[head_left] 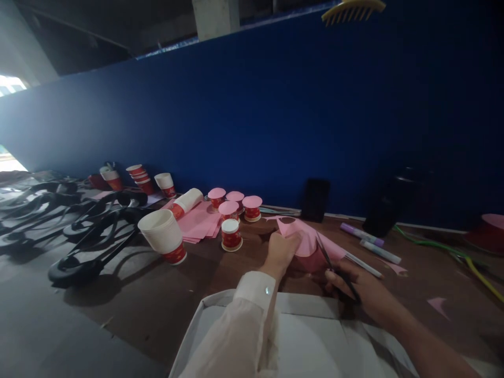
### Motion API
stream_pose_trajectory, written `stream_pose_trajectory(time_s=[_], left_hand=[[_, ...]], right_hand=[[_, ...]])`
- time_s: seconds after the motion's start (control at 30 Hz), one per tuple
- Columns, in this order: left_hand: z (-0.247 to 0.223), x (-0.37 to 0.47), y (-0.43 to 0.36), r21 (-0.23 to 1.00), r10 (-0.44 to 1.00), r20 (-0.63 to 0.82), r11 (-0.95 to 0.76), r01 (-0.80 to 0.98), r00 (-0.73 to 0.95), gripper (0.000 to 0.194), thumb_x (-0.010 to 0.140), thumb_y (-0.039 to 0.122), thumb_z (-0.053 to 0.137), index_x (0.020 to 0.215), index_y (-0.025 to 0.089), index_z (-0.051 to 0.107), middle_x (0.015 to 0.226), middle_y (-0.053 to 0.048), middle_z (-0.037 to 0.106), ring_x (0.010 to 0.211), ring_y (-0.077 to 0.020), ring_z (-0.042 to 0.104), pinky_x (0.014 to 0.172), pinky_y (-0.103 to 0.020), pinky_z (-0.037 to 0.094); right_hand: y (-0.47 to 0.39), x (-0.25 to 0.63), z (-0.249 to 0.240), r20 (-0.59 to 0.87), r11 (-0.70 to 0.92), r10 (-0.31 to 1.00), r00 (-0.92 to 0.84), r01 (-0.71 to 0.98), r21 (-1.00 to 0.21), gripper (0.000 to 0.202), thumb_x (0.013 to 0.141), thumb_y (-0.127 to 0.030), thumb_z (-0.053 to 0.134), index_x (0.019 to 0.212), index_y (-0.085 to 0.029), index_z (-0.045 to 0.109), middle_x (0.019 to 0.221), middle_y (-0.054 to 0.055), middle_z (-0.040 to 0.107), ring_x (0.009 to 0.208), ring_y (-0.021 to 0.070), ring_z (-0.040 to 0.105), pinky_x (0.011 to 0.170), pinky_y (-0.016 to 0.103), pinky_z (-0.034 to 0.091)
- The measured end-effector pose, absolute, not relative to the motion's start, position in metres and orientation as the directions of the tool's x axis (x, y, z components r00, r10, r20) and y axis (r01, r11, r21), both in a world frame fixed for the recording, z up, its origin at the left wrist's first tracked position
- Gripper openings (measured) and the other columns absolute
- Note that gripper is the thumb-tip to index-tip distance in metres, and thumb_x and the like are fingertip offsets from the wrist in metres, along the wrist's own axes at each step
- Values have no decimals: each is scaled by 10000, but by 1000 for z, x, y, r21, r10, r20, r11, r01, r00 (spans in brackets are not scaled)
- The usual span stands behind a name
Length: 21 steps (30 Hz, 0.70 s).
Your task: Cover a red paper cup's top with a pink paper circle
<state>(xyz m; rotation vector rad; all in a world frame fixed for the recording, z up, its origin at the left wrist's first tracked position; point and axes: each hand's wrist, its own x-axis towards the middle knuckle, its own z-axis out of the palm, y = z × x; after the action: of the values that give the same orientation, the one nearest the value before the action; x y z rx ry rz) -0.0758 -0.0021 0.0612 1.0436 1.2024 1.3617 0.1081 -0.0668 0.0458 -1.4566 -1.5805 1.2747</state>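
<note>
Centrally, left hand (280,252), closed on a pink paper sheet (309,242) above the brown tabletop (252,262); right hand (354,281), fingers curled round the handles of dark scissors (336,278), blades against the sheet; to the left, four small red cups topped with pink discs, one with a white top (230,227); beyond these, stacked pink paper (199,223); right, two markers (362,234).

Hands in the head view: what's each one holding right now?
Left hand: closed on a bent pink paper sheet.
Right hand: closed on dark-handled scissors, blades at the paper.
</note>
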Motion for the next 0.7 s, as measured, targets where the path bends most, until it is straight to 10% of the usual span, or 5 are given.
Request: stream_pose_trajectory(time_s=[0.7], left_hand=[[47, -79, 4, 808, 962, -89, 222, -545, 259, 359, 485, 223, 898, 785, 111, 737, 788, -91, 752, 906, -284, 717, 870, -378, 543]], right_hand=[[-65, 112, 37, -240, -188, 958, -158, 291, -938, 524, 713, -724, 699, 834, -217, 641, 684, 0, 619, 585, 143, 545, 504, 259, 442]])
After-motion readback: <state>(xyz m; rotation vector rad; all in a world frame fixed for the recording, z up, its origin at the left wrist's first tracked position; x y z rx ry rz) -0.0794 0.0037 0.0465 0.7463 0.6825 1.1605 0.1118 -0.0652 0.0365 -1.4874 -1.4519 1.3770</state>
